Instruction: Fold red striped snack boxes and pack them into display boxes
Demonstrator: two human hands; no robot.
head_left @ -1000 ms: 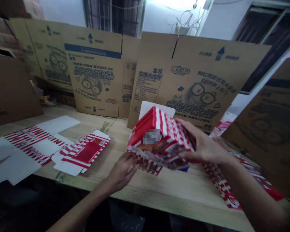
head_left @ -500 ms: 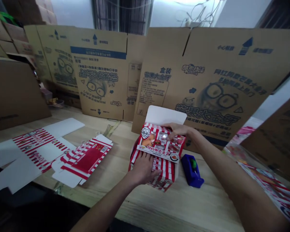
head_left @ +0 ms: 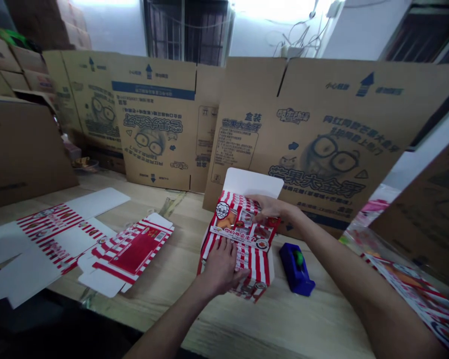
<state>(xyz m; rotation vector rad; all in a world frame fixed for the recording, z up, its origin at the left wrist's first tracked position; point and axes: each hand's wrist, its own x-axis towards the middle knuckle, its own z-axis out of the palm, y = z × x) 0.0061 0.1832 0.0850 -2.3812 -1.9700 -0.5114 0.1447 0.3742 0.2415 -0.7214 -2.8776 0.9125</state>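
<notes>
Resting loosely spread, left hand (head_left: 222, 268) touches striped red-and-white box (head_left: 260, 264), clasping nothing. Right hand (head_left: 268, 207) curls over top of pictured pack (head_left: 235, 227) at box's upper part; cannot tell whether grip closes on it. Box sits on wooden table (head_left: 280, 321), white flap (head_left: 255, 183) standing behind pack. Blue tape dispenser (head_left: 295, 274) near box's right side; folded striped carton (head_left: 136, 252) lies left, well apart.

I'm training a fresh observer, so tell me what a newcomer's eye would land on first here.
Probably the red-and-white striped box mid-table, its white flap raised, with the left hand on its front and the right hand on the printed packs. Then the blue tape dispenser to its right, and the big brown cardboard panels standing behind.
</notes>
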